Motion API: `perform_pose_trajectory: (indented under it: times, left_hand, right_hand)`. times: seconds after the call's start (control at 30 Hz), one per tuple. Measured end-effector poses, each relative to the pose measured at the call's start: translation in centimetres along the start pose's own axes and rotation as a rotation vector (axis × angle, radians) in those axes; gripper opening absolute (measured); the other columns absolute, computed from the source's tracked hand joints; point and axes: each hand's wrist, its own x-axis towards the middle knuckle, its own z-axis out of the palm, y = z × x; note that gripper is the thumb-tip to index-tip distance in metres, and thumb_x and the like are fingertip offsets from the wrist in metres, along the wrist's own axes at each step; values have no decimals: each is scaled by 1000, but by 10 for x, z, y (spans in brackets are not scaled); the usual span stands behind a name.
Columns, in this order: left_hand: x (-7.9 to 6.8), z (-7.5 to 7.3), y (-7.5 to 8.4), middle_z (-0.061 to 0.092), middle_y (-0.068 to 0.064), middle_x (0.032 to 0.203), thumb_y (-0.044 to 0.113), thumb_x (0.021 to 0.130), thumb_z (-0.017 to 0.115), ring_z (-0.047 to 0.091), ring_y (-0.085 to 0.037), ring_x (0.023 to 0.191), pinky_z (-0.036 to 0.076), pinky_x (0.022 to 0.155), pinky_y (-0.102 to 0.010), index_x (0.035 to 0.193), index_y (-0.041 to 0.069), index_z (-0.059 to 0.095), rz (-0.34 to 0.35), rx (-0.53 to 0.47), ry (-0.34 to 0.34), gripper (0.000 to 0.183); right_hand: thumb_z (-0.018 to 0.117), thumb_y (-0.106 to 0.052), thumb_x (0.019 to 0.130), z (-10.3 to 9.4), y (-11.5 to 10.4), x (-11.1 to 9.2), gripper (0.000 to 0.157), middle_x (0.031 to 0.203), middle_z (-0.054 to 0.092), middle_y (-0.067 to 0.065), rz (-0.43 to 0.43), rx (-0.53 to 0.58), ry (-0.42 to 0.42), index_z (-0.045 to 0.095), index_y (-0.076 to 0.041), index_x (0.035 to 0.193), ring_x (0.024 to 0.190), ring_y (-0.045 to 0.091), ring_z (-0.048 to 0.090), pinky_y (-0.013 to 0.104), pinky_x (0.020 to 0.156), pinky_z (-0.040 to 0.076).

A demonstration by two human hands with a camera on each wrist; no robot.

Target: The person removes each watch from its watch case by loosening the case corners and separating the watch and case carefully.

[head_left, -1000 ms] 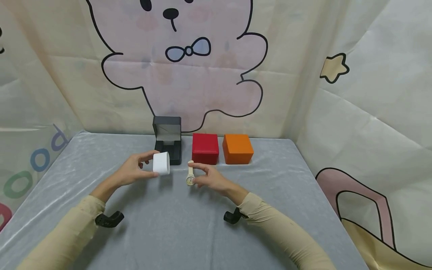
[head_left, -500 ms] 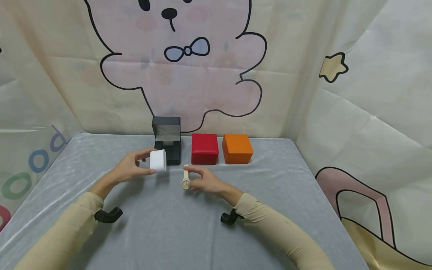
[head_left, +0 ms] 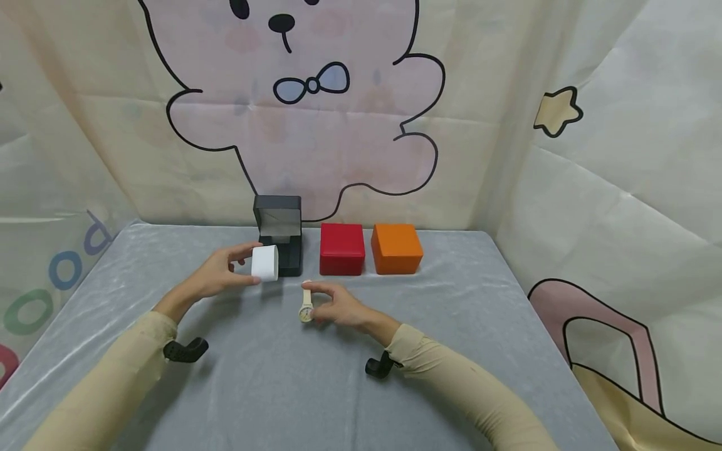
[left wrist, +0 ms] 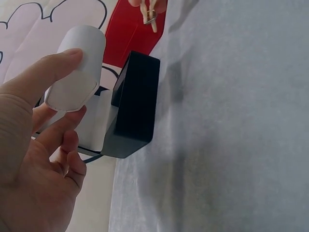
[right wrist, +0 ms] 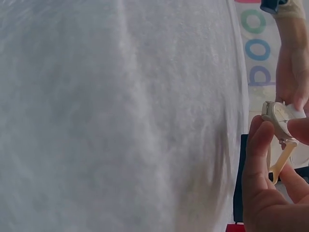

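A white watch cushion [head_left: 265, 263], rounded like a short cylinder, is pinched between thumb and fingers of my left hand [head_left: 217, 272], above the cloth. In the left wrist view the thumb lies along the side of the cushion [left wrist: 79, 72]. My right hand [head_left: 341, 307] pinches a cream wristwatch [head_left: 306, 312] that hangs with its round dial low. Up close in the right wrist view, the watch [right wrist: 281, 116] shows its pale dial between thumb and fingers. Just behind the cushion stands an open black watch box [head_left: 290, 255] with a grey lining, its lid upright.
A red box [head_left: 342, 249] and an orange box [head_left: 397, 249], both closed, stand right of the black box along the table's back edge. A pale grey-blue cloth [head_left: 282, 388] covers the table. Printed curtains [head_left: 479, 156] enclose the back and sides.
My right hand has moved the watch left and a little toward me. My left hand has shifted the cushion slightly left and upward in the head view. The boxes stay put.
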Motion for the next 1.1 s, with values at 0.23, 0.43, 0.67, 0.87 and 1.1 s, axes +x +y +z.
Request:
perform_pose_trajectory:
  times: [0.23,0.43,0.67,0.87,1.1]
  left_hand:
    - [9,-3,-2,58,-18,143,25,84,83,53,-39,115,41,83,-36,150,7,47,-7,3,-10,78]
    - [11,-2,-3,55,-19,146,26,84,83,55,-41,119,42,86,-40,151,6,46,-18,-4,-16,79]
    - [16,0,-8,52,-19,150,29,85,82,53,-40,123,42,90,-40,153,8,44,-51,-1,-25,81]
    - [21,1,-10,51,-19,151,30,86,81,52,-41,126,42,93,-45,154,10,43,-67,-2,-42,80]
    - [22,2,-7,51,-19,151,30,85,82,53,-42,126,43,95,-48,153,10,44,-68,-3,-44,80]
  right_hand:
    - [64,3,92,5,1,3,63,152,47,17,-13,-2,-13,45,-6,152,74,11,65,23,72,56]
    - [64,4,92,9,-1,2,63,152,46,17,12,13,-40,45,-6,152,75,11,66,23,73,56]
    - [63,4,93,13,-2,2,65,153,45,14,45,31,-52,43,-8,153,76,12,66,22,73,55]
    - [64,6,92,15,-2,2,65,152,45,9,49,19,-59,45,-9,152,72,13,63,22,69,52]
    - [64,6,91,19,-1,3,63,146,46,7,71,-28,-57,48,-11,150,69,14,59,21,57,39]
